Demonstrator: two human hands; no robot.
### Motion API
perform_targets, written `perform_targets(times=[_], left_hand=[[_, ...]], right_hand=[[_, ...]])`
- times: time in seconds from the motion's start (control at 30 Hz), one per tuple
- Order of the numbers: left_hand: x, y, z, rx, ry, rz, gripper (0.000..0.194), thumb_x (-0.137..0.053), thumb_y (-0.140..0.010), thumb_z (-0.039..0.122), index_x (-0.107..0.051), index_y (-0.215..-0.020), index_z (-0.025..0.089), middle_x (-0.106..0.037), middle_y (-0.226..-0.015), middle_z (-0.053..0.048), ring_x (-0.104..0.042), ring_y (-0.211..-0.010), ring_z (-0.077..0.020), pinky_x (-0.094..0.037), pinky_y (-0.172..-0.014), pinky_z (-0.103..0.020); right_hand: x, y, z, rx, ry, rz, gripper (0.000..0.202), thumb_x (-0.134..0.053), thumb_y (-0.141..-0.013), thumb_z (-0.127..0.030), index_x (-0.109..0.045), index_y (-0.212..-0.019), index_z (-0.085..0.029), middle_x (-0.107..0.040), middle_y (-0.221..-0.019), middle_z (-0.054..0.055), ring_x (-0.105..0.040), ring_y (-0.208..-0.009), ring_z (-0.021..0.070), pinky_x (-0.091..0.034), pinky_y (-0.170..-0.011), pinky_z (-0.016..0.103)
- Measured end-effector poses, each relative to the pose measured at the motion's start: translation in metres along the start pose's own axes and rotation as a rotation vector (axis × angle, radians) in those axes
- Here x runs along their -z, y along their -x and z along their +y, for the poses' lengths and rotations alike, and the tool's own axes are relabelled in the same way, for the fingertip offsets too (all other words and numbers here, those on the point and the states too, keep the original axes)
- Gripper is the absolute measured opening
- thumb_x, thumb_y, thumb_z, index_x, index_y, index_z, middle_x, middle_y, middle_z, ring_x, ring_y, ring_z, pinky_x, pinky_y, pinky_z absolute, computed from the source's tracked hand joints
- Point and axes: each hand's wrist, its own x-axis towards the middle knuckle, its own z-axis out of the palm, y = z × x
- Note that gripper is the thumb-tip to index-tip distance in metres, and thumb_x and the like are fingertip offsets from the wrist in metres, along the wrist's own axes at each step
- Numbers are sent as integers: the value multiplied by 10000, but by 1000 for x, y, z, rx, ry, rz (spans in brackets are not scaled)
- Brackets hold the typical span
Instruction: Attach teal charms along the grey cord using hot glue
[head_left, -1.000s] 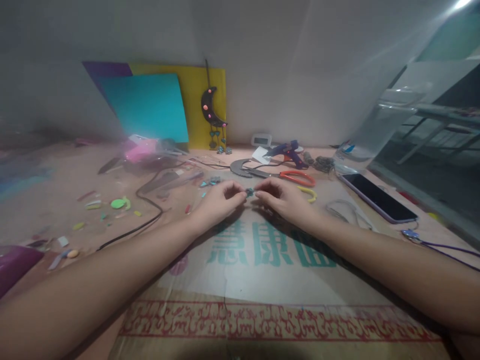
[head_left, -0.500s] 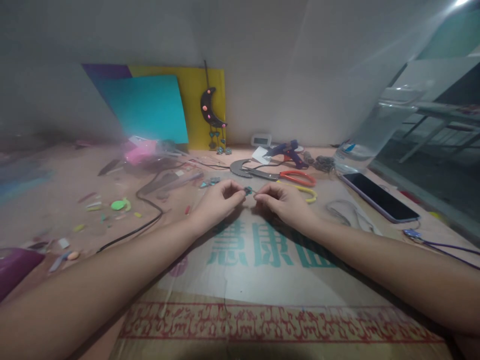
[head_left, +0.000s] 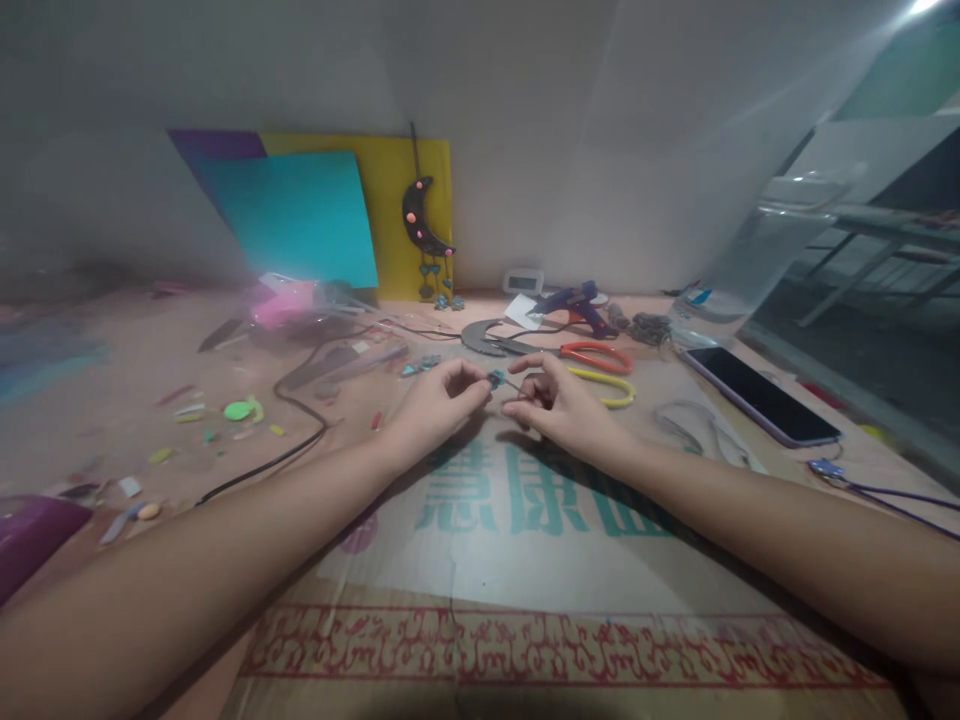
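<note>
Between the thumb and fingertips of my left hand is a small teal flower-like piece. A thin dark cord runs from it toward my right hand. The thumb and index finger of that hand are apart, with the other fingers curled; the cord's end reaches near them, and whether it touches them I cannot tell. More small teal pieces lie just beyond my left hand. Scissors with red handles and a yellow handle loop rest behind my right hand.
A dark crescent moon ornament leans against a yellow sheet. Behind the scissors are a glue gun and a small white digital display. A phone lies to the right. Clay scraps and a black cable are on the left.
My right thumb and index finger have opened apart, and more of the thin cord now shows. The left hand keeps its pinch on the teal piece.
</note>
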Motion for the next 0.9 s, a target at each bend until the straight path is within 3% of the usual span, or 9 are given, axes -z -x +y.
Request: perform_targets(times=[0.17,0.3,0.6,0.8,0.9], left_hand=[[0,-1,0,-5,-7,7,158,-583,-826,327,-571,-802,171,-611,-761,-3,-567,-717,-149,-432,-690,-277],[-1,0,0,-13,-15,0,160,-583,-828,329,-576,-808,170,-620,-774,-6,-571,-721,-148,-434,-696,-279],[-1,0,-2,-7,-10,-6,159,-585,-829,328,-579,-818,169,-627,-789,-13,-581,-738,-152,-441,-698,-280],[-1,2,1,-36,-2,-28,159,-591,-830,324,-573,-798,169,-616,-766,-3,-573,-713,-140,-432,-673,-262],[-1,2,2,-36,-2,-21,160,-588,-833,327,-573,-804,171,-616,-769,-1,-577,-715,-141,-436,-673,-259]], right_hand=[[2,0,1,99,66,97,151,-612,-851,-324,-548,-876,-189,-551,-661,-42,-502,-558,104,-380,-530,234],[4,2,0,116,154,94,187,-557,-886,-291,-576,-738,-178,-570,-612,-32,-502,-550,103,-372,-540,231],[4,1,-1,113,316,-38,246,-469,-934,-257,-671,-830,-160,-541,-585,-32,-503,-546,106,-348,-541,221],[4,-1,0,159,322,-63,268,-454,-937,-250,-677,-819,-159,-663,-733,18,-591,-696,138,-414,-653,241],[3,0,1,165,265,-47,234,-473,-933,-291,-669,-906,-166,-696,-837,38,-616,-760,157,-439,-684,262]])
